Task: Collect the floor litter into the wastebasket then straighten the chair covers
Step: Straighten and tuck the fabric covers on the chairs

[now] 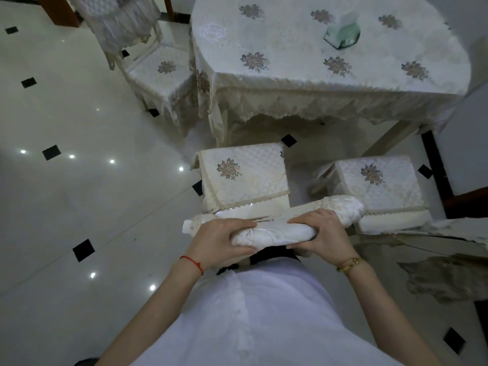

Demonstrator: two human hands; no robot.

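**Chair covers under way, litter stage apparently behind**

While no litter and no wastebasket show anywhere on the glossy floor (79, 207), the work in hand looks to belong to the second half of the task. Both hands sit on the top rail of the nearest chair back, just in front of the table (330, 83). The left hand (221, 240) has its fingers curled round a bunched, knotted end of the white backrest cover (277, 233), and the right hand (319, 233) clamps fingers and thumb round the same roll of cloth a little further along the rail. That cover is gathered and twisted, not lying flat, so I judge it is mid-straightening rather than finished.

Beyond the hands, toward the table, the seat cover (245, 175) of this chair lies fairly square, its lace hem showing along the near edge. To the right of it, a second seat cover (380, 183) also looks reasonably flat, though the fabric at its near-left corner seems rumpled. At the far left corner of the table stands a third chair (161, 67), whose draped backrest cloth hangs in loose folds and probably still needs attention. On the table rests a green tissue box (342, 31).

Litter collection I can only presume complete; at least one cover remains to be smoothed, likely more.
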